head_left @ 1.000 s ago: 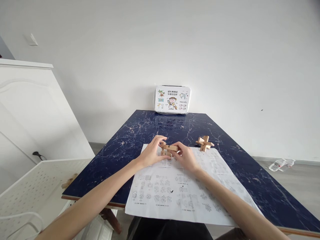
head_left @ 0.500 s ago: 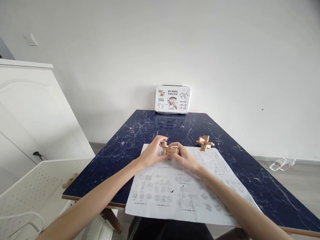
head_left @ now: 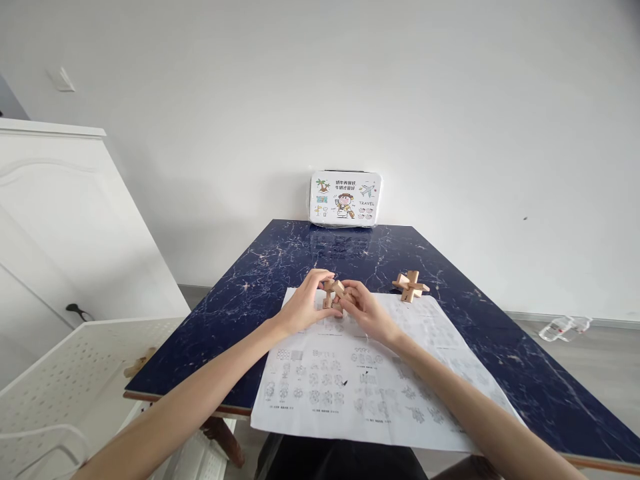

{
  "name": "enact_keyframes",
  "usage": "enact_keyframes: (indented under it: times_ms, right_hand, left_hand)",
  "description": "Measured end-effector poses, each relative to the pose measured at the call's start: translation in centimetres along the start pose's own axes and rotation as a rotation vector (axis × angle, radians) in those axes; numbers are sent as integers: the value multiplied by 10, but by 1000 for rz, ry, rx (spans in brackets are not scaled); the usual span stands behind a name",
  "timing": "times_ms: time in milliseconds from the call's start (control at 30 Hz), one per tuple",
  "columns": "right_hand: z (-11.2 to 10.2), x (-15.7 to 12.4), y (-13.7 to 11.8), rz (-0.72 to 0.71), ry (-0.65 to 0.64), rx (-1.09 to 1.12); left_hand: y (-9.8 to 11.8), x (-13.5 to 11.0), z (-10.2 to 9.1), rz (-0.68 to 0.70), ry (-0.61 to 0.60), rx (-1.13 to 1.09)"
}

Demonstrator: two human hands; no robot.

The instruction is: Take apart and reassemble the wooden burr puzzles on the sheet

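Note:
Over the far part of a printed sheet (head_left: 325,373), my left hand (head_left: 304,303) grips a notched wooden puzzle piece (head_left: 328,295) between thumb and fingers. My right hand (head_left: 369,313) pinches another wooden puzzle piece (head_left: 339,289), tilted up against the first. The fingers hide much of both, and whether they are interlocked I cannot tell. To the right, a cross-shaped wooden puzzle (head_left: 411,286) rests at the sheet's far right edge, untouched.
A white cartoon-printed case (head_left: 345,199) leans on the wall at the back of the blue marbled table (head_left: 240,293). Left stands a perforated white basket (head_left: 65,360) with wooden pieces (head_left: 140,361) inside. Clear plastic bottles (head_left: 565,328) lie on the floor at right.
The right hand's piece has turned from lying level to tilted, its end now raised toward the left. My left hand has hardly moved.

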State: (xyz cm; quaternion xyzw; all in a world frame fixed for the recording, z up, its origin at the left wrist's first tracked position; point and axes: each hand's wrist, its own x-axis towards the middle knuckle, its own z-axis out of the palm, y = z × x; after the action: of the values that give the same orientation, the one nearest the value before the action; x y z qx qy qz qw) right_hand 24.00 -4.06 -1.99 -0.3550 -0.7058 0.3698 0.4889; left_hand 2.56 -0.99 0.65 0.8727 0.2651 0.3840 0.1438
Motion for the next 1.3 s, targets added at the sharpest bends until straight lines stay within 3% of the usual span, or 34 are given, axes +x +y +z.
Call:
enact_keyframes:
  times_ms: [167,267,400,600,833,933,1033,1167,1300]
  right_hand:
    - [-3,1,0,49,81,-160]
    - [-2,1,-1,4,84,-120]
    - [1,1,-2,-1,-21,-6]
    - [0,1,-4,22,-133,-44]
    - [1,1,-10,-97,20,-139]
    - [0,-1,-13,-142,100,-239]
    - [-1,-2,-13,-213,169,-356]
    - [-2,-3,-11,-315,180,-468]
    - [-1,-4,-11,-369,134,-542]
  left_hand:
    - [-1,0,0,-11,6,-11]
    - [-3,-1,2,-1,11,-28]
    - [-4,-2,3,27,17,-60]
    - [-1,-2,0,109,-21,-105]
    - [7,3,0,20,55,-161]
    - [12,3,-6,-113,86,-171]
    - [18,4,-12,-329,-85,-278]
    - [20,6,-11,-469,-313,-514]
    - [17,7,-9,-609,-416,-770]
